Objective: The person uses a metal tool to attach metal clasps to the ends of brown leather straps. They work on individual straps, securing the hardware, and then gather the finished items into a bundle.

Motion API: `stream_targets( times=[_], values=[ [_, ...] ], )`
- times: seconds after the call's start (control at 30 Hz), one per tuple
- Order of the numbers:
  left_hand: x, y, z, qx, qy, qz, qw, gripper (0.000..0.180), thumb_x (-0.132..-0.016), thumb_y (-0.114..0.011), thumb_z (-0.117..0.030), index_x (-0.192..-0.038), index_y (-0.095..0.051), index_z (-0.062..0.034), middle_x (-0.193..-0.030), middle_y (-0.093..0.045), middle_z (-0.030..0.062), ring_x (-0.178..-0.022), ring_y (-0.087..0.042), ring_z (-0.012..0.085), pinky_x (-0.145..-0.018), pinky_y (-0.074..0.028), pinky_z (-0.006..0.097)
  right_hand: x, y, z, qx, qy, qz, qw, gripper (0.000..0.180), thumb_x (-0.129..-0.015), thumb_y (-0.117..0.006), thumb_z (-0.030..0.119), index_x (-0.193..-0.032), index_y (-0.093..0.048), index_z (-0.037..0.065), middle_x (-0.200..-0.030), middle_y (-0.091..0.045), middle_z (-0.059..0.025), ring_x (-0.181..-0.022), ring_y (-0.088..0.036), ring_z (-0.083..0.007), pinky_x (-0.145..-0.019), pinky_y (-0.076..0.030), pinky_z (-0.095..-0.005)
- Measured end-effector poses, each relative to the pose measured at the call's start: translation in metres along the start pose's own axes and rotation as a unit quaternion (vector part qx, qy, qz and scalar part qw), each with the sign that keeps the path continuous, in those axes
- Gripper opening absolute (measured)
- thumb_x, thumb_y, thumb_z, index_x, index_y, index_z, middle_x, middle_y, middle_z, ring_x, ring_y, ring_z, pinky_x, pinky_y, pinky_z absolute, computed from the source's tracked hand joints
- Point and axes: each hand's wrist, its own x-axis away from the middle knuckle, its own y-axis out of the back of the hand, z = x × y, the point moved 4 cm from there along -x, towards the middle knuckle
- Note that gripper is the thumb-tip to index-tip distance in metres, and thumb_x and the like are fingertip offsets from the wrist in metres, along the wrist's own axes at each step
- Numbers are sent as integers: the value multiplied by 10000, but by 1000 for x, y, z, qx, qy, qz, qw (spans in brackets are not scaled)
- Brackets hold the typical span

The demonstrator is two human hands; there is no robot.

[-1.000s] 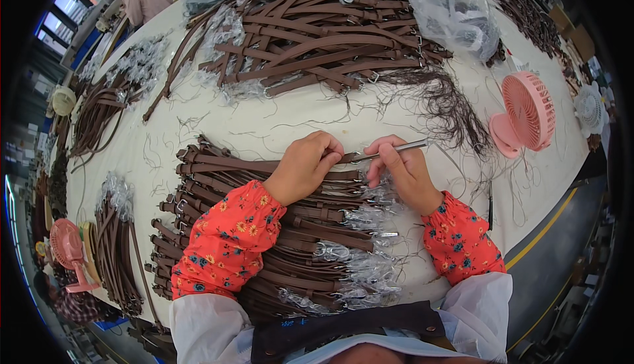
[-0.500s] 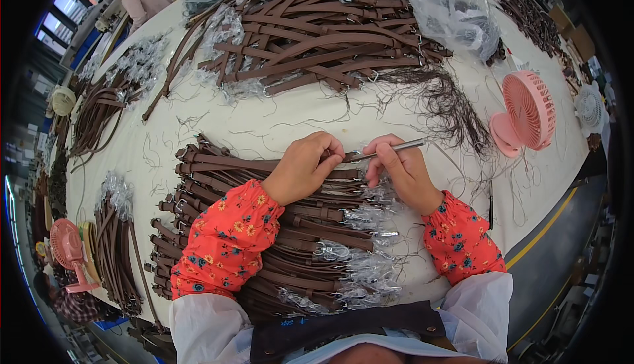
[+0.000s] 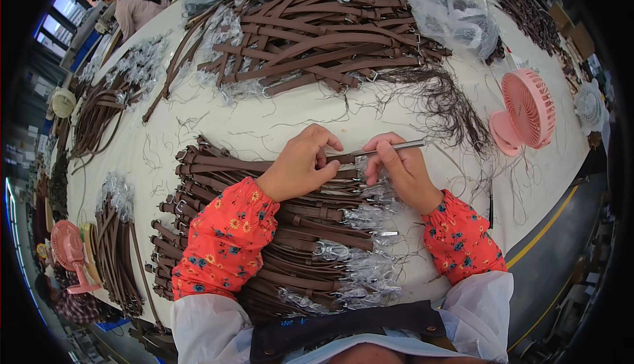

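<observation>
Fingers (image 3: 328, 159) pinching brown strap (image 3: 343, 158), slim metal tool (image 3: 396, 146) touching

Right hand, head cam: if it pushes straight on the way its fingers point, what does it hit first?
The right hand points up and left, gripping a thin metal tool. Straight on, it would likely meet the left hand's fingertips pinching the brown strap first; depth is unclear.

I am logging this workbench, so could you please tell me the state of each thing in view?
Left hand: pinching the end of a brown strap.
Right hand: gripping a thin metal tool, tip at the strap end.
Strap stack: lying flat, buckles wrapped in clear plastic.
Pink fan: standing upright; running or not, cannot tell.
Far strap pile: loose, tangled.
</observation>
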Motion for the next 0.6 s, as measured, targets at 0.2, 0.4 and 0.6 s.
stream_targets(
  times=[0.2, 0.4, 0.6],
  values=[
    [-4, -7, 9, -95, -79, -22, 992, 81, -862, -659, -34, -935, -635, -7, -865, -575, 88, -675, -568, 163, -603, -461, 287, 0, -1, 0, 3, -5, 9, 1000, 368, -1065, -403, 308, -1053, -584, -13, -719, -633, -31, -626, -608, -91, -595, -488, -233],
    [-2, -8, 13, -64, -49, -13, 997, 77, -873, -647, -44, -932, -630, 3, -863, -583, 92, -659, -563, 163, -598, -458, 290, -1, -1, -1, 6, -2, 12, 1000, 369, -1065, -403, 308, -1056, -586, -12, -724, -635, -34, -629, -611, -90, -596, -484, -232],
    [-1, -5, 8, -46, -30, 3, 998, 82, -875, -648, -50, -929, -625, 7, -856, -584, 86, -674, -566, 140, -602, -459, 281, -1, -1, 1, 19, -5, 14, 1000, 375, -1064, -404, 316, -1062, -589, -11, -725, -636, -35, -625, -613, -91, -595, -483, -231]
  ],
)
